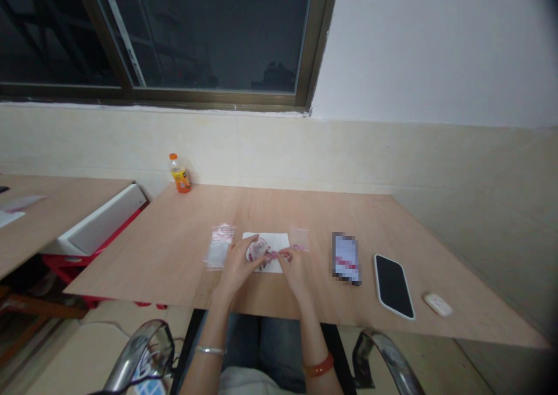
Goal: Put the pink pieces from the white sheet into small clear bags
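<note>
My left hand [239, 262] curls around a small, round whitish container [258, 248] with dark red and pink bits at its edge. Its thumb reaches toward a loose spread of small pink and dark red bead-like pieces [271, 256]. These lie on a white sheet of paper [274, 268]. From the other side, my right hand [294, 268] has its fingertips pinched together at the pieces; what is between them is too small to name. Just beyond it lies a clear zip bag [300, 236] with a few pink pieces in it. A stack of clear zip bags [219, 248] is left of my left hand.
On the right of the wooden table [279, 209] are a blurred-out phone-like object [346, 259], a phone with a dark screen [394, 287] and a small white case [438, 305]. An orange drink bottle [180, 175] stands at the back left. Metal chair arms flank me.
</note>
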`<state>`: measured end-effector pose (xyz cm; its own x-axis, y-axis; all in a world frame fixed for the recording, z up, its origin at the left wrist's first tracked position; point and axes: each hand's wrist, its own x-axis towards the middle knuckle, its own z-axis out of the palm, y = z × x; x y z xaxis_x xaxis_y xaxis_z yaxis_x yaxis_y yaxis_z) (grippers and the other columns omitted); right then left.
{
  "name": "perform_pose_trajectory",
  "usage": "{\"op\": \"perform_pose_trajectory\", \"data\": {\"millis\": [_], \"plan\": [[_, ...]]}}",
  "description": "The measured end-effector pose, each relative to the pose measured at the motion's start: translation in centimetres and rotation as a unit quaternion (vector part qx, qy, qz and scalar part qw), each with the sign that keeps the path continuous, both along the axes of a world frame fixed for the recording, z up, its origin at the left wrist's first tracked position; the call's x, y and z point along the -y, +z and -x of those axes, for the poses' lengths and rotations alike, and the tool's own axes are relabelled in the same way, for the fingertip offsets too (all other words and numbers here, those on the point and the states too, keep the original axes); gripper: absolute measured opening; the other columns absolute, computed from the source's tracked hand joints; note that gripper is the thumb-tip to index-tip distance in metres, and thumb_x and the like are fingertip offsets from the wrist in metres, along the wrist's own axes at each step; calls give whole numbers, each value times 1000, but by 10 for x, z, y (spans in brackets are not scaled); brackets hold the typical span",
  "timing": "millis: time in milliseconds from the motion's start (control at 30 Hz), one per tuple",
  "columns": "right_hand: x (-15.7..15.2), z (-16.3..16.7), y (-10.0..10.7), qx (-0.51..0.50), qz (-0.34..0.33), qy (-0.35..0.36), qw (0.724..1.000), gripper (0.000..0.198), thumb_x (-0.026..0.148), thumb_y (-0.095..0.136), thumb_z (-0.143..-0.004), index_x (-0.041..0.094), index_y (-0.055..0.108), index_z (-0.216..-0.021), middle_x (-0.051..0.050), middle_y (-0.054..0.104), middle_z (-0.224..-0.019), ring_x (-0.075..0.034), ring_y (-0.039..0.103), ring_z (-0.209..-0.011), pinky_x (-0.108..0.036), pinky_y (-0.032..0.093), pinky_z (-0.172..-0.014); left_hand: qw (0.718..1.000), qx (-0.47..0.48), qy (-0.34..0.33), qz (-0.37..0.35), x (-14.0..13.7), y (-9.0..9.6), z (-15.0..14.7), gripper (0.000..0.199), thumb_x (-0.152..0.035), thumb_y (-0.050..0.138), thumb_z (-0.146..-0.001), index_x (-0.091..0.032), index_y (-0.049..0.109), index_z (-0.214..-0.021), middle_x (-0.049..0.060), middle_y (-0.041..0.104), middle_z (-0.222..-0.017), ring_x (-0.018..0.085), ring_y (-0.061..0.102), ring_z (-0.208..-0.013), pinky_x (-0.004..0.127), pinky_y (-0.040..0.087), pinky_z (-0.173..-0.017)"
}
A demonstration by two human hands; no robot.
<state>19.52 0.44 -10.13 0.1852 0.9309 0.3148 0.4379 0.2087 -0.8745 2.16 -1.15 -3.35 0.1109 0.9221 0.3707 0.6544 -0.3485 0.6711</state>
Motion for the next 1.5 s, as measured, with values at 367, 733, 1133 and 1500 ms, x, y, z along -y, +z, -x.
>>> {"op": "perform_pose_trajectory", "data": {"millis": [367,733,1133,1500], "plan": [[29,5,84,-123,-149,-130,973,21,35,57,-80,15,65,-82,-4,60,-78,-15,54,-67,-25,41,-57,1000,5,-21,23,3,3,-9,49,-39,69,-71,-21,58,-116,8,64,-116,25,58,-107,42,40,-95],[11,3,54,-87,-57,12,994,25,38,55,-80,18,70,-87,-7,65,-85,-17,58,-72,-25,43,-55,1000,5,-20,19,2,4,-8,49,-40,69,-71,-21,59,-114,8,65,-114,24,59,-105,40,41,-94],[-1,6,-5,8,14,54,998,12,26,61,-70,17,69,-69,-6,67,-70,-20,59,-68,-31,46,-65,1000,-5,-2,8,-1,-1,-2,46,-32,67,-73,-20,56,-117,9,64,-116,25,56,-108,42,40,-94],[-4,18,-29,42,32,30,998,15,17,61,-68,18,69,-80,-7,64,-82,-22,60,-79,-32,47,-72,1000,-16,8,1,-1,-1,1,49,-29,68,-72,-19,54,-118,9,62,-118,25,57,-108,42,40,-94]]}}
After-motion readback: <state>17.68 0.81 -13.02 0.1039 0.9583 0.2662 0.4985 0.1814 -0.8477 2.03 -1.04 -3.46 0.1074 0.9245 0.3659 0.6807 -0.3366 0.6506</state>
